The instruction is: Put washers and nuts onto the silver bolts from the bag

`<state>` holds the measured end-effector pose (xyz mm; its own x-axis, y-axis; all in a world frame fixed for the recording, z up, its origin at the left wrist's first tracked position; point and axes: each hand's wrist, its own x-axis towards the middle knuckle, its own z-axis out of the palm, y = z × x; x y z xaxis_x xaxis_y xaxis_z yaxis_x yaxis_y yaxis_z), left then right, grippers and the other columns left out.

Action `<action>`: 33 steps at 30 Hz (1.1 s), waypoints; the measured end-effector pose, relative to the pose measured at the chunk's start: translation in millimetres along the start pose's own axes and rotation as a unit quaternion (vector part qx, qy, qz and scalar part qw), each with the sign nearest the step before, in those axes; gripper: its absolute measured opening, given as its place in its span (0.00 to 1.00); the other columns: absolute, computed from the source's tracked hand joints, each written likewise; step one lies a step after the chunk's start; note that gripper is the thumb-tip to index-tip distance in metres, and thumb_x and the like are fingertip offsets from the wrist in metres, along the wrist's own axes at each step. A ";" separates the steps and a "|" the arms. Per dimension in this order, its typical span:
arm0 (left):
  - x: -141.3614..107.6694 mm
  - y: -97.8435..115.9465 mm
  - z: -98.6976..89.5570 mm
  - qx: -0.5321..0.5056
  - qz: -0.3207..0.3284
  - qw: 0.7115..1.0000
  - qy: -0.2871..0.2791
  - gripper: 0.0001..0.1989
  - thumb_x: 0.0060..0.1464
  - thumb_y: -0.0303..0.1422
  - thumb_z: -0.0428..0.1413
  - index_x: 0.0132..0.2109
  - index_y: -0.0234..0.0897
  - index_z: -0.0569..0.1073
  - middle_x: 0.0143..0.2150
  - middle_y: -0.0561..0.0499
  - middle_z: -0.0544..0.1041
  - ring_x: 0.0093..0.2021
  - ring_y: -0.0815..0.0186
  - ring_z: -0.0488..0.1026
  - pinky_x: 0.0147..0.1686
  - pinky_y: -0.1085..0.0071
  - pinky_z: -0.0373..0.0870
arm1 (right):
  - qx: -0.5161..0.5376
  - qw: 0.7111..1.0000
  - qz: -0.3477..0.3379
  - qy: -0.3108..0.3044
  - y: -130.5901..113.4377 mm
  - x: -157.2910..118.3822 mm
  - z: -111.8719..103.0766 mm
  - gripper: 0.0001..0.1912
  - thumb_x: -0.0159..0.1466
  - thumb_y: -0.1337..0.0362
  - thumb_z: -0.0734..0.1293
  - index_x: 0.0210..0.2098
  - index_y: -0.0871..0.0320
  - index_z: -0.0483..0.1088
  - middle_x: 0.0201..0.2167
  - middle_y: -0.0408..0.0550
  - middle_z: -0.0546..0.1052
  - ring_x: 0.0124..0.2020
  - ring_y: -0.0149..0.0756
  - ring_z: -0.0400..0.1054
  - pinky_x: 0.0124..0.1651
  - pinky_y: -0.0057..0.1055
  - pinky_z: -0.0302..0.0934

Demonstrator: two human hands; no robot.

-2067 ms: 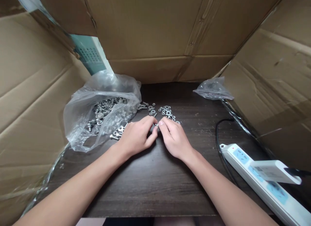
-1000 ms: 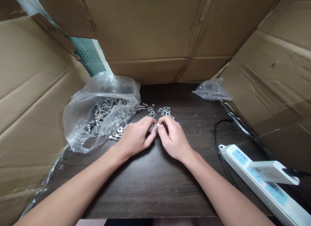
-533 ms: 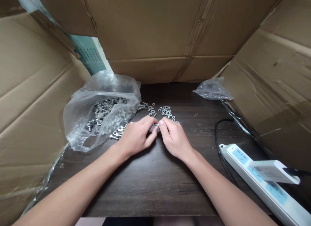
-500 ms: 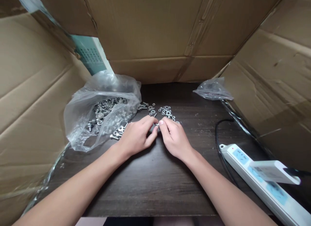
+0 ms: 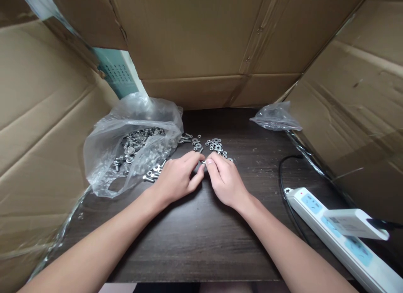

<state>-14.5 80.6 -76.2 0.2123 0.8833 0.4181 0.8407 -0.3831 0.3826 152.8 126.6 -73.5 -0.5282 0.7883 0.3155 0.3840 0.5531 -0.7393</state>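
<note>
My left hand [image 5: 180, 175] and my right hand [image 5: 227, 177] meet near the middle of the dark table [image 5: 201, 242]. Between their fingertips is a small metal bolt [image 5: 203, 162], mostly hidden; the fingers of both hands are closed on it. Loose washers and nuts [image 5: 218, 147] lie just beyond my right hand. More screws [image 5: 148, 179] lie to the left of my left hand, beside an open clear plastic bag [image 5: 103, 137] full of metal bolts [image 5: 141, 139].
A small clear bag [image 5: 277, 116] lies at the back right. A white power strip [image 5: 333, 238] with a plugged-in adapter [image 5: 355, 222] and a black cable [image 5: 280, 171] is at the right. Cardboard walls [image 5: 201, 32] surround the table.
</note>
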 end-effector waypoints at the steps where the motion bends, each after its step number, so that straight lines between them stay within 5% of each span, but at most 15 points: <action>1: 0.1 0.1 0.0 -0.001 0.000 1.000 0.000 0.09 0.65 0.34 0.48 0.49 0.38 0.70 0.37 0.52 0.75 0.32 0.68 0.70 0.31 0.70 0.63 | -0.003 1.000 -0.001 -0.001 0.2 -0.1 0.0 0.15 0.73 0.63 0.54 0.29 0.57 0.57 0.27 0.43 0.66 0.29 0.33 0.59 0.35 0.33 0.49; 14: 0.9 -0.7 -0.6 0.000 -0.006 1.000 0.004 0.09 0.64 0.34 0.49 0.48 0.37 0.70 0.36 0.52 0.74 0.31 0.68 0.70 0.31 0.70 0.62 | 0.019 0.999 0.036 -0.012 -1.4 -2.6 -2.8 0.09 0.71 0.64 0.56 0.33 0.57 0.60 0.31 0.44 0.69 0.33 0.34 0.62 0.38 0.32 0.52; 26: 0.1 -0.1 -0.5 -0.013 0.003 1.000 -0.007 0.10 0.65 0.33 0.49 0.50 0.38 0.70 0.38 0.51 0.75 0.33 0.67 0.71 0.32 0.70 0.63 | -0.015 0.999 0.034 -0.018 0.5 -1.9 -1.5 0.17 0.73 0.60 0.53 0.27 0.57 0.55 0.23 0.42 0.65 0.25 0.32 0.56 0.32 0.32 0.47; 33: 0.0 -0.2 0.1 0.012 -0.014 1.000 0.006 0.10 0.65 0.35 0.48 0.48 0.38 0.70 0.36 0.51 0.75 0.32 0.67 0.72 0.31 0.70 0.63 | 0.000 0.999 0.040 -0.004 -1.7 -1.2 -3.0 0.10 0.72 0.62 0.56 0.34 0.57 0.61 0.32 0.44 0.71 0.33 0.35 0.63 0.38 0.32 0.52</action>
<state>-14.6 80.7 -76.3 0.1823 0.8907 0.4165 0.8586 -0.3507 0.3740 155.1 125.5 -70.8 -0.5014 0.8281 0.2506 0.4259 0.4884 -0.7617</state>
